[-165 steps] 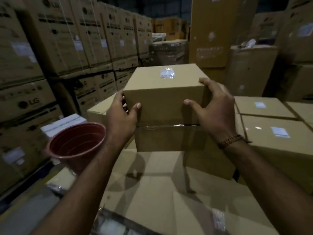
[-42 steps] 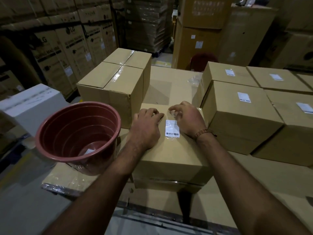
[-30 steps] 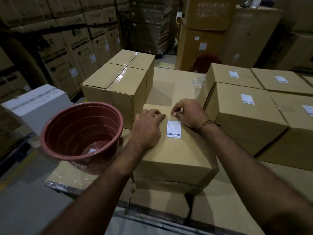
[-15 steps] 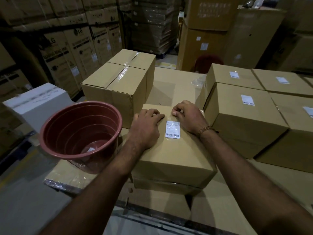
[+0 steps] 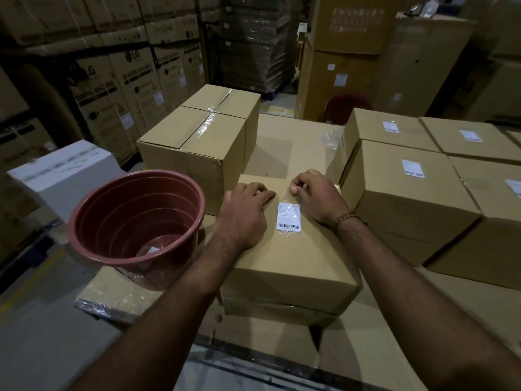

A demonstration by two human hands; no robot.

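Observation:
A small cardboard box with a white barcode label on top stands on a wide flat carton. Both my hands rest on the far part of its top, one on each side of the label. My left hand lies knuckles up, its fingers bent under. The fingers of my right hand are curled in toward the thumb near the box's far edge, and a bracelet sits on that wrist. I see nothing held in either hand.
A reddish-brown plastic pot stands just left of the box. Behind it is a taped carton. Several labelled cartons sit close on the right. A white box and tall carton stacks line the left.
5.5 s ago both hands held the box up in the air by its sides. It now stands on the flat carton with my hands on top; they have barely moved in the last second.

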